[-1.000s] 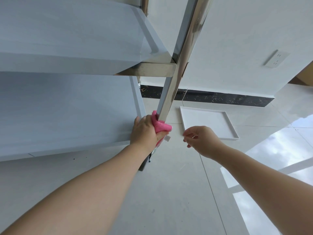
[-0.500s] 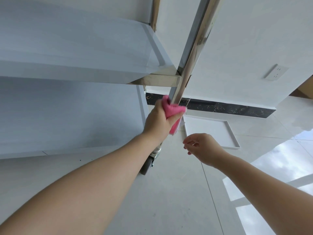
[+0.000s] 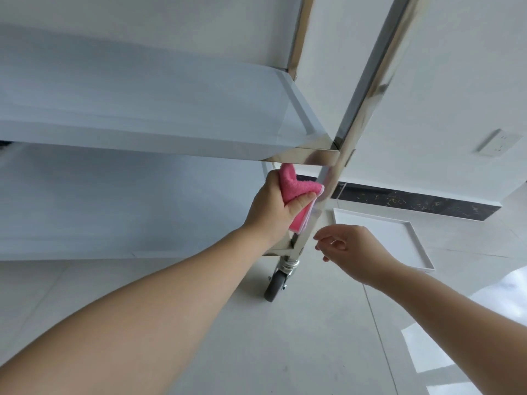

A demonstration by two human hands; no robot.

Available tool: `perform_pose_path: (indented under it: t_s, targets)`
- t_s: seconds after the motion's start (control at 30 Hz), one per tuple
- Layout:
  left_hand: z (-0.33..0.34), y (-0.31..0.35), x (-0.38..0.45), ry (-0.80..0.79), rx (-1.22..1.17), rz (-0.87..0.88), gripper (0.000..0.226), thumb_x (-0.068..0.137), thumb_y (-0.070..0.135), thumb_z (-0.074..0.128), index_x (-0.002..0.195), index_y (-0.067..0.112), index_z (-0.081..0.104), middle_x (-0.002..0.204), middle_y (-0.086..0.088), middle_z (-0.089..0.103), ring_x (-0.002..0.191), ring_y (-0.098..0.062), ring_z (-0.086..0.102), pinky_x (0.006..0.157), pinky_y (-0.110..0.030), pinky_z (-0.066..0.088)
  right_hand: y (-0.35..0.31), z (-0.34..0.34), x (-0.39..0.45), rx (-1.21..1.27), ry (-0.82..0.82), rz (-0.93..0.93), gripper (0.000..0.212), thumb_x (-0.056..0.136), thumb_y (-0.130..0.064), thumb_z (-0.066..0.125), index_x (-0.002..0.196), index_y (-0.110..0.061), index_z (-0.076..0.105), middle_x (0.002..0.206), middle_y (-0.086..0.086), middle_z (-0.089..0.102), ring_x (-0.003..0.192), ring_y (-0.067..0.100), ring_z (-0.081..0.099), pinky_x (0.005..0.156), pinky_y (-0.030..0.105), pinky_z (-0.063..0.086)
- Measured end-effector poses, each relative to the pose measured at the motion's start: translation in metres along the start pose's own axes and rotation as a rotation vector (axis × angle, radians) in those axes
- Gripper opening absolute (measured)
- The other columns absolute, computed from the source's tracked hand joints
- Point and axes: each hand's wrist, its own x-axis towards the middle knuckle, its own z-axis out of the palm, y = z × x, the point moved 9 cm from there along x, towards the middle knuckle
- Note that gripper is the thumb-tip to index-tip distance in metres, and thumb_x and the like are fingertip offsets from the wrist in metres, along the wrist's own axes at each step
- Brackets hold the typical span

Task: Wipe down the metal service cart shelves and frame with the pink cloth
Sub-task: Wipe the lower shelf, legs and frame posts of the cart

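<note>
The metal service cart fills the left and top of the head view, with an upper shelf [image 3: 159,109] and a lower shelf [image 3: 122,206]. Its shiny front corner post [image 3: 368,89] runs down to a grey caster wheel [image 3: 276,283]. My left hand [image 3: 273,206] grips the bunched pink cloth [image 3: 296,192] and presses it against the post just under the upper shelf's corner. My right hand [image 3: 350,249] hovers to the right of the post with loosely curled fingers, holding nothing.
A white shallow tray [image 3: 399,238] lies on the pale tiled floor behind my right hand. A white wall with a black skirting strip [image 3: 413,203] and a socket [image 3: 497,145] stands beyond. Bright window reflections mark the floor at right.
My left hand has slid the pink cloth up the post from near the lower shelf to just below the upper shelf. The right hand has stayed about where it was.
</note>
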Motion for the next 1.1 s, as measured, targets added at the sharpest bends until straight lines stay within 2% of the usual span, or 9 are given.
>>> perform_pose_path:
  t_s: [0.17,0.33,0.43,0.57,0.67,0.77,0.83,0.97,1.1]
  targets:
    - [-0.082,-0.010,-0.018,0.069,0.094,-0.017,0.064,0.061,0.071,0.061,0.107,0.031,0.040,0.091,0.023,0.051,0.086,-0.008,0.057,0.071,-0.015,0.043,-0.052,0.026,0.014,-0.020,-0.038,-0.095,0.016,0.084,-0.020,0.062,0.098,-0.027,0.067,0.079,-0.014,0.068,0.073,0.006,0.066,0.073,0.025,0.054]
    - [-0.178,-0.022,-0.046,0.182,0.173,-0.082,0.077,0.051,0.085,0.052,0.108,0.035,0.036,0.092,0.025,0.050,0.084,-0.001,0.054,0.068,-0.013,0.039,-0.117,0.074,0.027,-0.043,-0.144,-0.200,0.018,0.083,-0.016,0.061,0.098,-0.025,0.067,0.075,-0.014,0.066,0.073,0.010,0.066,0.072,0.023,0.053]
    - [-0.233,-0.026,-0.065,0.235,0.241,-0.106,0.079,0.049,0.087,0.050,0.107,0.035,0.036,0.093,0.025,0.049,0.084,-0.003,0.054,0.067,-0.011,0.038,-0.169,0.103,0.034,-0.066,-0.185,-0.311,0.018,0.084,-0.018,0.060,0.098,-0.027,0.067,0.076,-0.017,0.064,0.070,0.003,0.063,0.064,0.007,0.044]
    - [-0.311,-0.035,-0.093,0.330,0.292,-0.157,0.078,0.049,0.088,0.051,0.107,0.037,0.037,0.094,0.024,0.051,0.086,-0.003,0.055,0.067,-0.012,0.040,-0.234,0.139,0.035,-0.054,-0.213,-0.410,0.016,0.084,-0.018,0.060,0.096,-0.027,0.067,0.074,-0.021,0.062,0.066,-0.005,0.059,0.060,0.000,0.039]
    - [-0.370,-0.040,-0.120,0.406,0.368,-0.193,0.070,0.058,0.078,0.058,0.108,0.034,0.038,0.094,0.019,0.053,0.087,-0.009,0.056,0.067,-0.013,0.039,-0.274,0.171,0.028,-0.079,-0.279,-0.465,0.016,0.083,-0.017,0.059,0.093,-0.027,0.067,0.070,-0.020,0.061,0.067,-0.010,0.056,0.060,0.002,0.040]
    - [-0.437,-0.042,-0.150,0.566,0.395,-0.226,0.068,0.056,0.080,0.055,0.104,0.035,0.038,0.089,0.023,0.051,0.082,-0.001,0.054,0.064,-0.007,0.036,-0.310,0.201,0.019,-0.110,-0.351,-0.511,0.017,0.084,-0.018,0.058,0.088,-0.033,0.066,0.068,-0.016,0.063,0.065,-0.007,0.058,0.061,0.009,0.044]
    - [-0.480,-0.042,-0.170,0.709,0.379,-0.234,0.058,0.064,0.070,0.063,0.104,0.033,0.040,0.088,0.022,0.052,0.080,0.003,0.054,0.060,-0.005,0.036,-0.331,0.216,0.017,-0.115,-0.369,-0.528,0.022,0.083,-0.018,0.059,0.081,-0.040,0.061,0.070,-0.015,0.064,0.064,-0.006,0.060,0.060,0.012,0.046]
    - [-0.553,-0.044,-0.198,0.969,0.338,-0.216,0.057,0.076,0.048,0.068,0.118,0.017,0.044,0.097,0.009,0.054,0.086,-0.009,0.057,0.067,-0.014,0.042,-0.372,0.243,0.015,-0.135,-0.381,-0.564,0.027,0.083,-0.017,0.061,0.075,-0.043,0.060,0.071,-0.014,0.066,0.066,-0.004,0.061,0.059,0.010,0.046]
    - [-0.601,-0.039,-0.197,1.121,0.297,-0.145,0.031,0.078,0.037,0.072,0.091,0.024,0.047,0.079,0.014,0.051,0.067,0.002,0.058,0.055,-0.009,0.044,-0.401,0.271,0.014,-0.165,-0.423,-0.578,0.026,0.083,-0.017,0.060,0.076,-0.041,0.062,0.073,-0.014,0.068,0.068,-0.004,0.060,0.061,0.010,0.046]
